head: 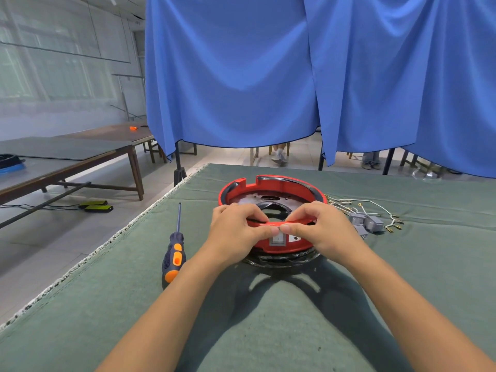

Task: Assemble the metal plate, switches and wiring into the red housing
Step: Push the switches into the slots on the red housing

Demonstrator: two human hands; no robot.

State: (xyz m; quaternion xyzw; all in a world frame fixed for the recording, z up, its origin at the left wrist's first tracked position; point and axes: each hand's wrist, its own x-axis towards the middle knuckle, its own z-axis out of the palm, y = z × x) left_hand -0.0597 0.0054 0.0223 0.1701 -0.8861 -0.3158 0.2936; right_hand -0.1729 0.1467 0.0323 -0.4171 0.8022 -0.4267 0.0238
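The round red housing (271, 187) sits on the green cloth ahead of me, with the metal plate (252, 197) lying inside it. My left hand (236, 229) and my right hand (319, 226) both grip its near rim, fingers curled over the edge and thumbs meeting on the front. Just below the thumbs a grey switch (277, 239) sits in the housing's front wall. Loose grey switches (371, 222) and white wiring (357, 205) lie on the cloth to the right of the housing.
A screwdriver (174, 248) with a black and orange handle lies left of the housing. The table's left edge (112, 237) runs diagonally. A blue curtain (295, 76) hangs behind the table. Wooden tables (80, 162) stand at the left.
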